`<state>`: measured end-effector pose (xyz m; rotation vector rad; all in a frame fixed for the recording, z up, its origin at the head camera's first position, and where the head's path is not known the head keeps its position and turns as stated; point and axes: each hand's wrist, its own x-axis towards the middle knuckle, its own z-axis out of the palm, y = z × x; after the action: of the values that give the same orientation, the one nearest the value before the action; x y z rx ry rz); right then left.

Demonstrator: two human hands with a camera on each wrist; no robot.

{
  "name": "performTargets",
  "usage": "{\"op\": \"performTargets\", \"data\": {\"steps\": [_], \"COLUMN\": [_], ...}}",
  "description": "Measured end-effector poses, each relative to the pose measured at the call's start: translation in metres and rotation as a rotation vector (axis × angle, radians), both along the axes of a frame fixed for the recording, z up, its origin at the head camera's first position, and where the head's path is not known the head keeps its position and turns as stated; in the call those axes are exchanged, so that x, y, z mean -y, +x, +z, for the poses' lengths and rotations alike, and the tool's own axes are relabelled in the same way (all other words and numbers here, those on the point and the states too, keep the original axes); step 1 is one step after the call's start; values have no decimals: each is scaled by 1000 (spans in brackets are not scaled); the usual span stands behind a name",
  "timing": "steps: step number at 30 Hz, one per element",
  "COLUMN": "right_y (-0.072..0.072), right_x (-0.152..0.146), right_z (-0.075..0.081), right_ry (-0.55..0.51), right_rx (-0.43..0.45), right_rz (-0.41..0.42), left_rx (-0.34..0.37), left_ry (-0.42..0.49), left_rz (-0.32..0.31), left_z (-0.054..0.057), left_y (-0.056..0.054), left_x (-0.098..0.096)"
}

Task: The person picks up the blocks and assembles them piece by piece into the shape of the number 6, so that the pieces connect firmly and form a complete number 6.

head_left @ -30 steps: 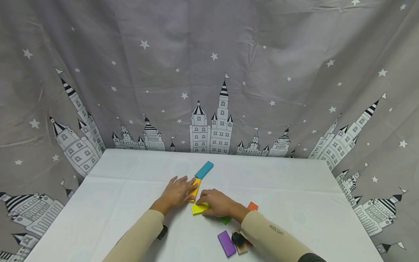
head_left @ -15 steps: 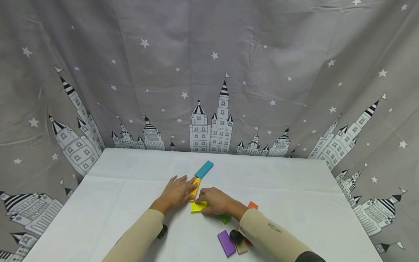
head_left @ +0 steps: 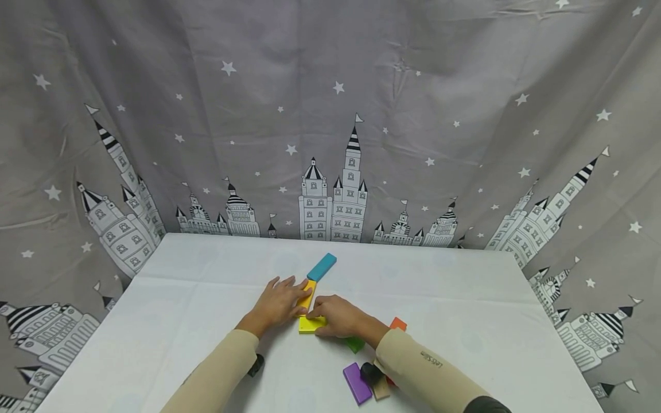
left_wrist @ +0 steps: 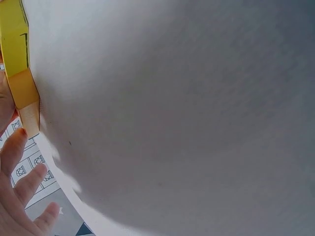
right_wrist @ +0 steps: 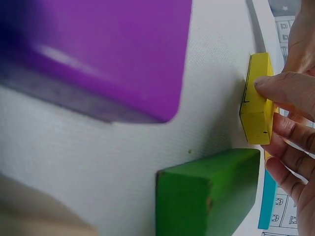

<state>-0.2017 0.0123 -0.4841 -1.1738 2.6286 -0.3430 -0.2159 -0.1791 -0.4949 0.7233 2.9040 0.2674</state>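
In the head view, my right hand (head_left: 338, 316) pinches a yellow domino-shaped block (head_left: 308, 326) at its right end. The right wrist view shows the thumb on the near face of that block (right_wrist: 256, 105), with the other fingers on its far side. My left hand (head_left: 276, 304) rests on an orange-yellow block (head_left: 307, 301), its thumb and index finger on the block and the rest spread on the white surface. The yellow block lies crosswise at the orange-yellow one's near end, seemingly touching. A blue block (head_left: 322, 267) sits at the far end, angled to the right.
Under and beside my right forearm lie a green block (head_left: 355, 345), an orange-red block (head_left: 398, 323), a purple block (head_left: 357, 383) and a plain wooden block (head_left: 381, 390). A bit of red shows by the sleeve. A grey castle-print curtain (head_left: 413, 143) hangs behind the white table (head_left: 206, 269).
My right hand has moved the yellow block slightly left and away from me, turning it straighter, up against the orange-yellow block's near end. My left hand has stayed in place.
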Motion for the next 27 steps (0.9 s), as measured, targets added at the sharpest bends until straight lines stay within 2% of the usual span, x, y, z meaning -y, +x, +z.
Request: {"op": "performTargets", "data": {"steps": [27], "right_y": [1], "right_x": [-2], "right_z": [-1], "right_ry": [-33], "right_rx": [34], "right_rz": [-32], "left_rx": [31], "left_ry": [9], "left_rz": [10], "left_z": [1], "left_y": [1], "left_x": [0]}}
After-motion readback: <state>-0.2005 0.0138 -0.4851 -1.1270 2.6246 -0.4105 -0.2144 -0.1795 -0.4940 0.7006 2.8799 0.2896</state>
